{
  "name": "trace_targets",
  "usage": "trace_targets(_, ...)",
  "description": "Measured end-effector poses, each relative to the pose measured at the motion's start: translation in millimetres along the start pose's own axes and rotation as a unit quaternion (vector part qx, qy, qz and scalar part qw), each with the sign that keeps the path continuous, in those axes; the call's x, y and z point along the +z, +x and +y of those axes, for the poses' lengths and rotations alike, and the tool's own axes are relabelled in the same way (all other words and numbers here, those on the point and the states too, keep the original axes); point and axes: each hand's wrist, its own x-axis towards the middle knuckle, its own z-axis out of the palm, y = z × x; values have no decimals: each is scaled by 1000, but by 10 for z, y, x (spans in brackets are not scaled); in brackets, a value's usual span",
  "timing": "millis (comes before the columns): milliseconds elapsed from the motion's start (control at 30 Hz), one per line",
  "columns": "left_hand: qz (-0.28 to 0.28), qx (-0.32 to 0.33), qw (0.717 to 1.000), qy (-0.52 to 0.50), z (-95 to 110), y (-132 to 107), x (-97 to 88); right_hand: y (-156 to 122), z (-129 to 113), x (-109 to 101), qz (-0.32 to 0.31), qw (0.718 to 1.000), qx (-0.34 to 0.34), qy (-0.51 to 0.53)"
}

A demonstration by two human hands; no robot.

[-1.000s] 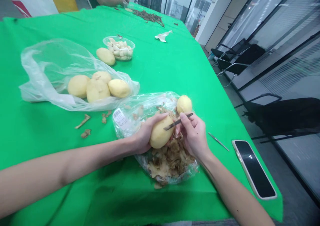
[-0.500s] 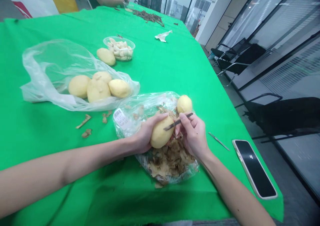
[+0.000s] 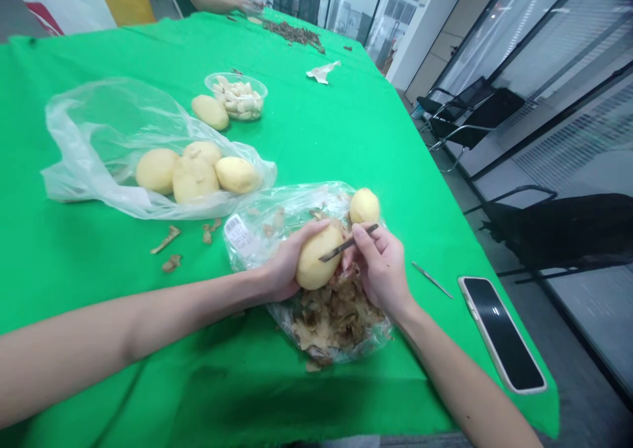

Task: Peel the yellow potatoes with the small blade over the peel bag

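While the left hand (image 3: pixel 283 271) is curled tight round a peeled, pale yellow potato (image 3: pixel 315 264) just above the clear plastic bag of brown peelings (image 3: pixel 257 229), the right hand (image 3: pixel 384 273) pinches a thin dark metal blade (image 3: pixel 346 244), its tip lying on the potato's upper side. A smaller round yellow potato (image 3: pixel 364 205) sits at that bag's far edge. Right of the bag lie a slim metal strip (image 3: pixel 432 280), perhaps a second blade, and a black smartphone (image 3: pixel 502 332). Left of it, a second clear plastic bag (image 3: pixel 93 128) holds several peeled potatoes.
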Motion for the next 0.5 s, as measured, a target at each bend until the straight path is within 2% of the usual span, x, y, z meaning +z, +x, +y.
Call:
trace_targets(67,47,-24,998,-21,0,-6,5,25,-28,-26,27,1000,-12,-5)
trace_targets(133,94,-41,994,-38,-1,-10,10,50,-62,-59,87,994,-63,-24)
trace_targets(200,120,-44,990,-55,-2,-12,13,63,-86,-95,153,977,-133,-73)
trace_targets(267,128,-43,989,-65,-1,-11,16,61,-86,-126,189,949,-191,-163)
trace_targets(333,130,-47,988,-66,2,-8,17,47,-64,-147,172,910,-250,-284)
trace_targets(400,136,-51,987,-67,5,-4,16,33,-35,-157,103,855,-328,-388)
trace_targets(500,148,-50,984,-80,3,-2,17,26,-13,-160,2,776,-423,-469)
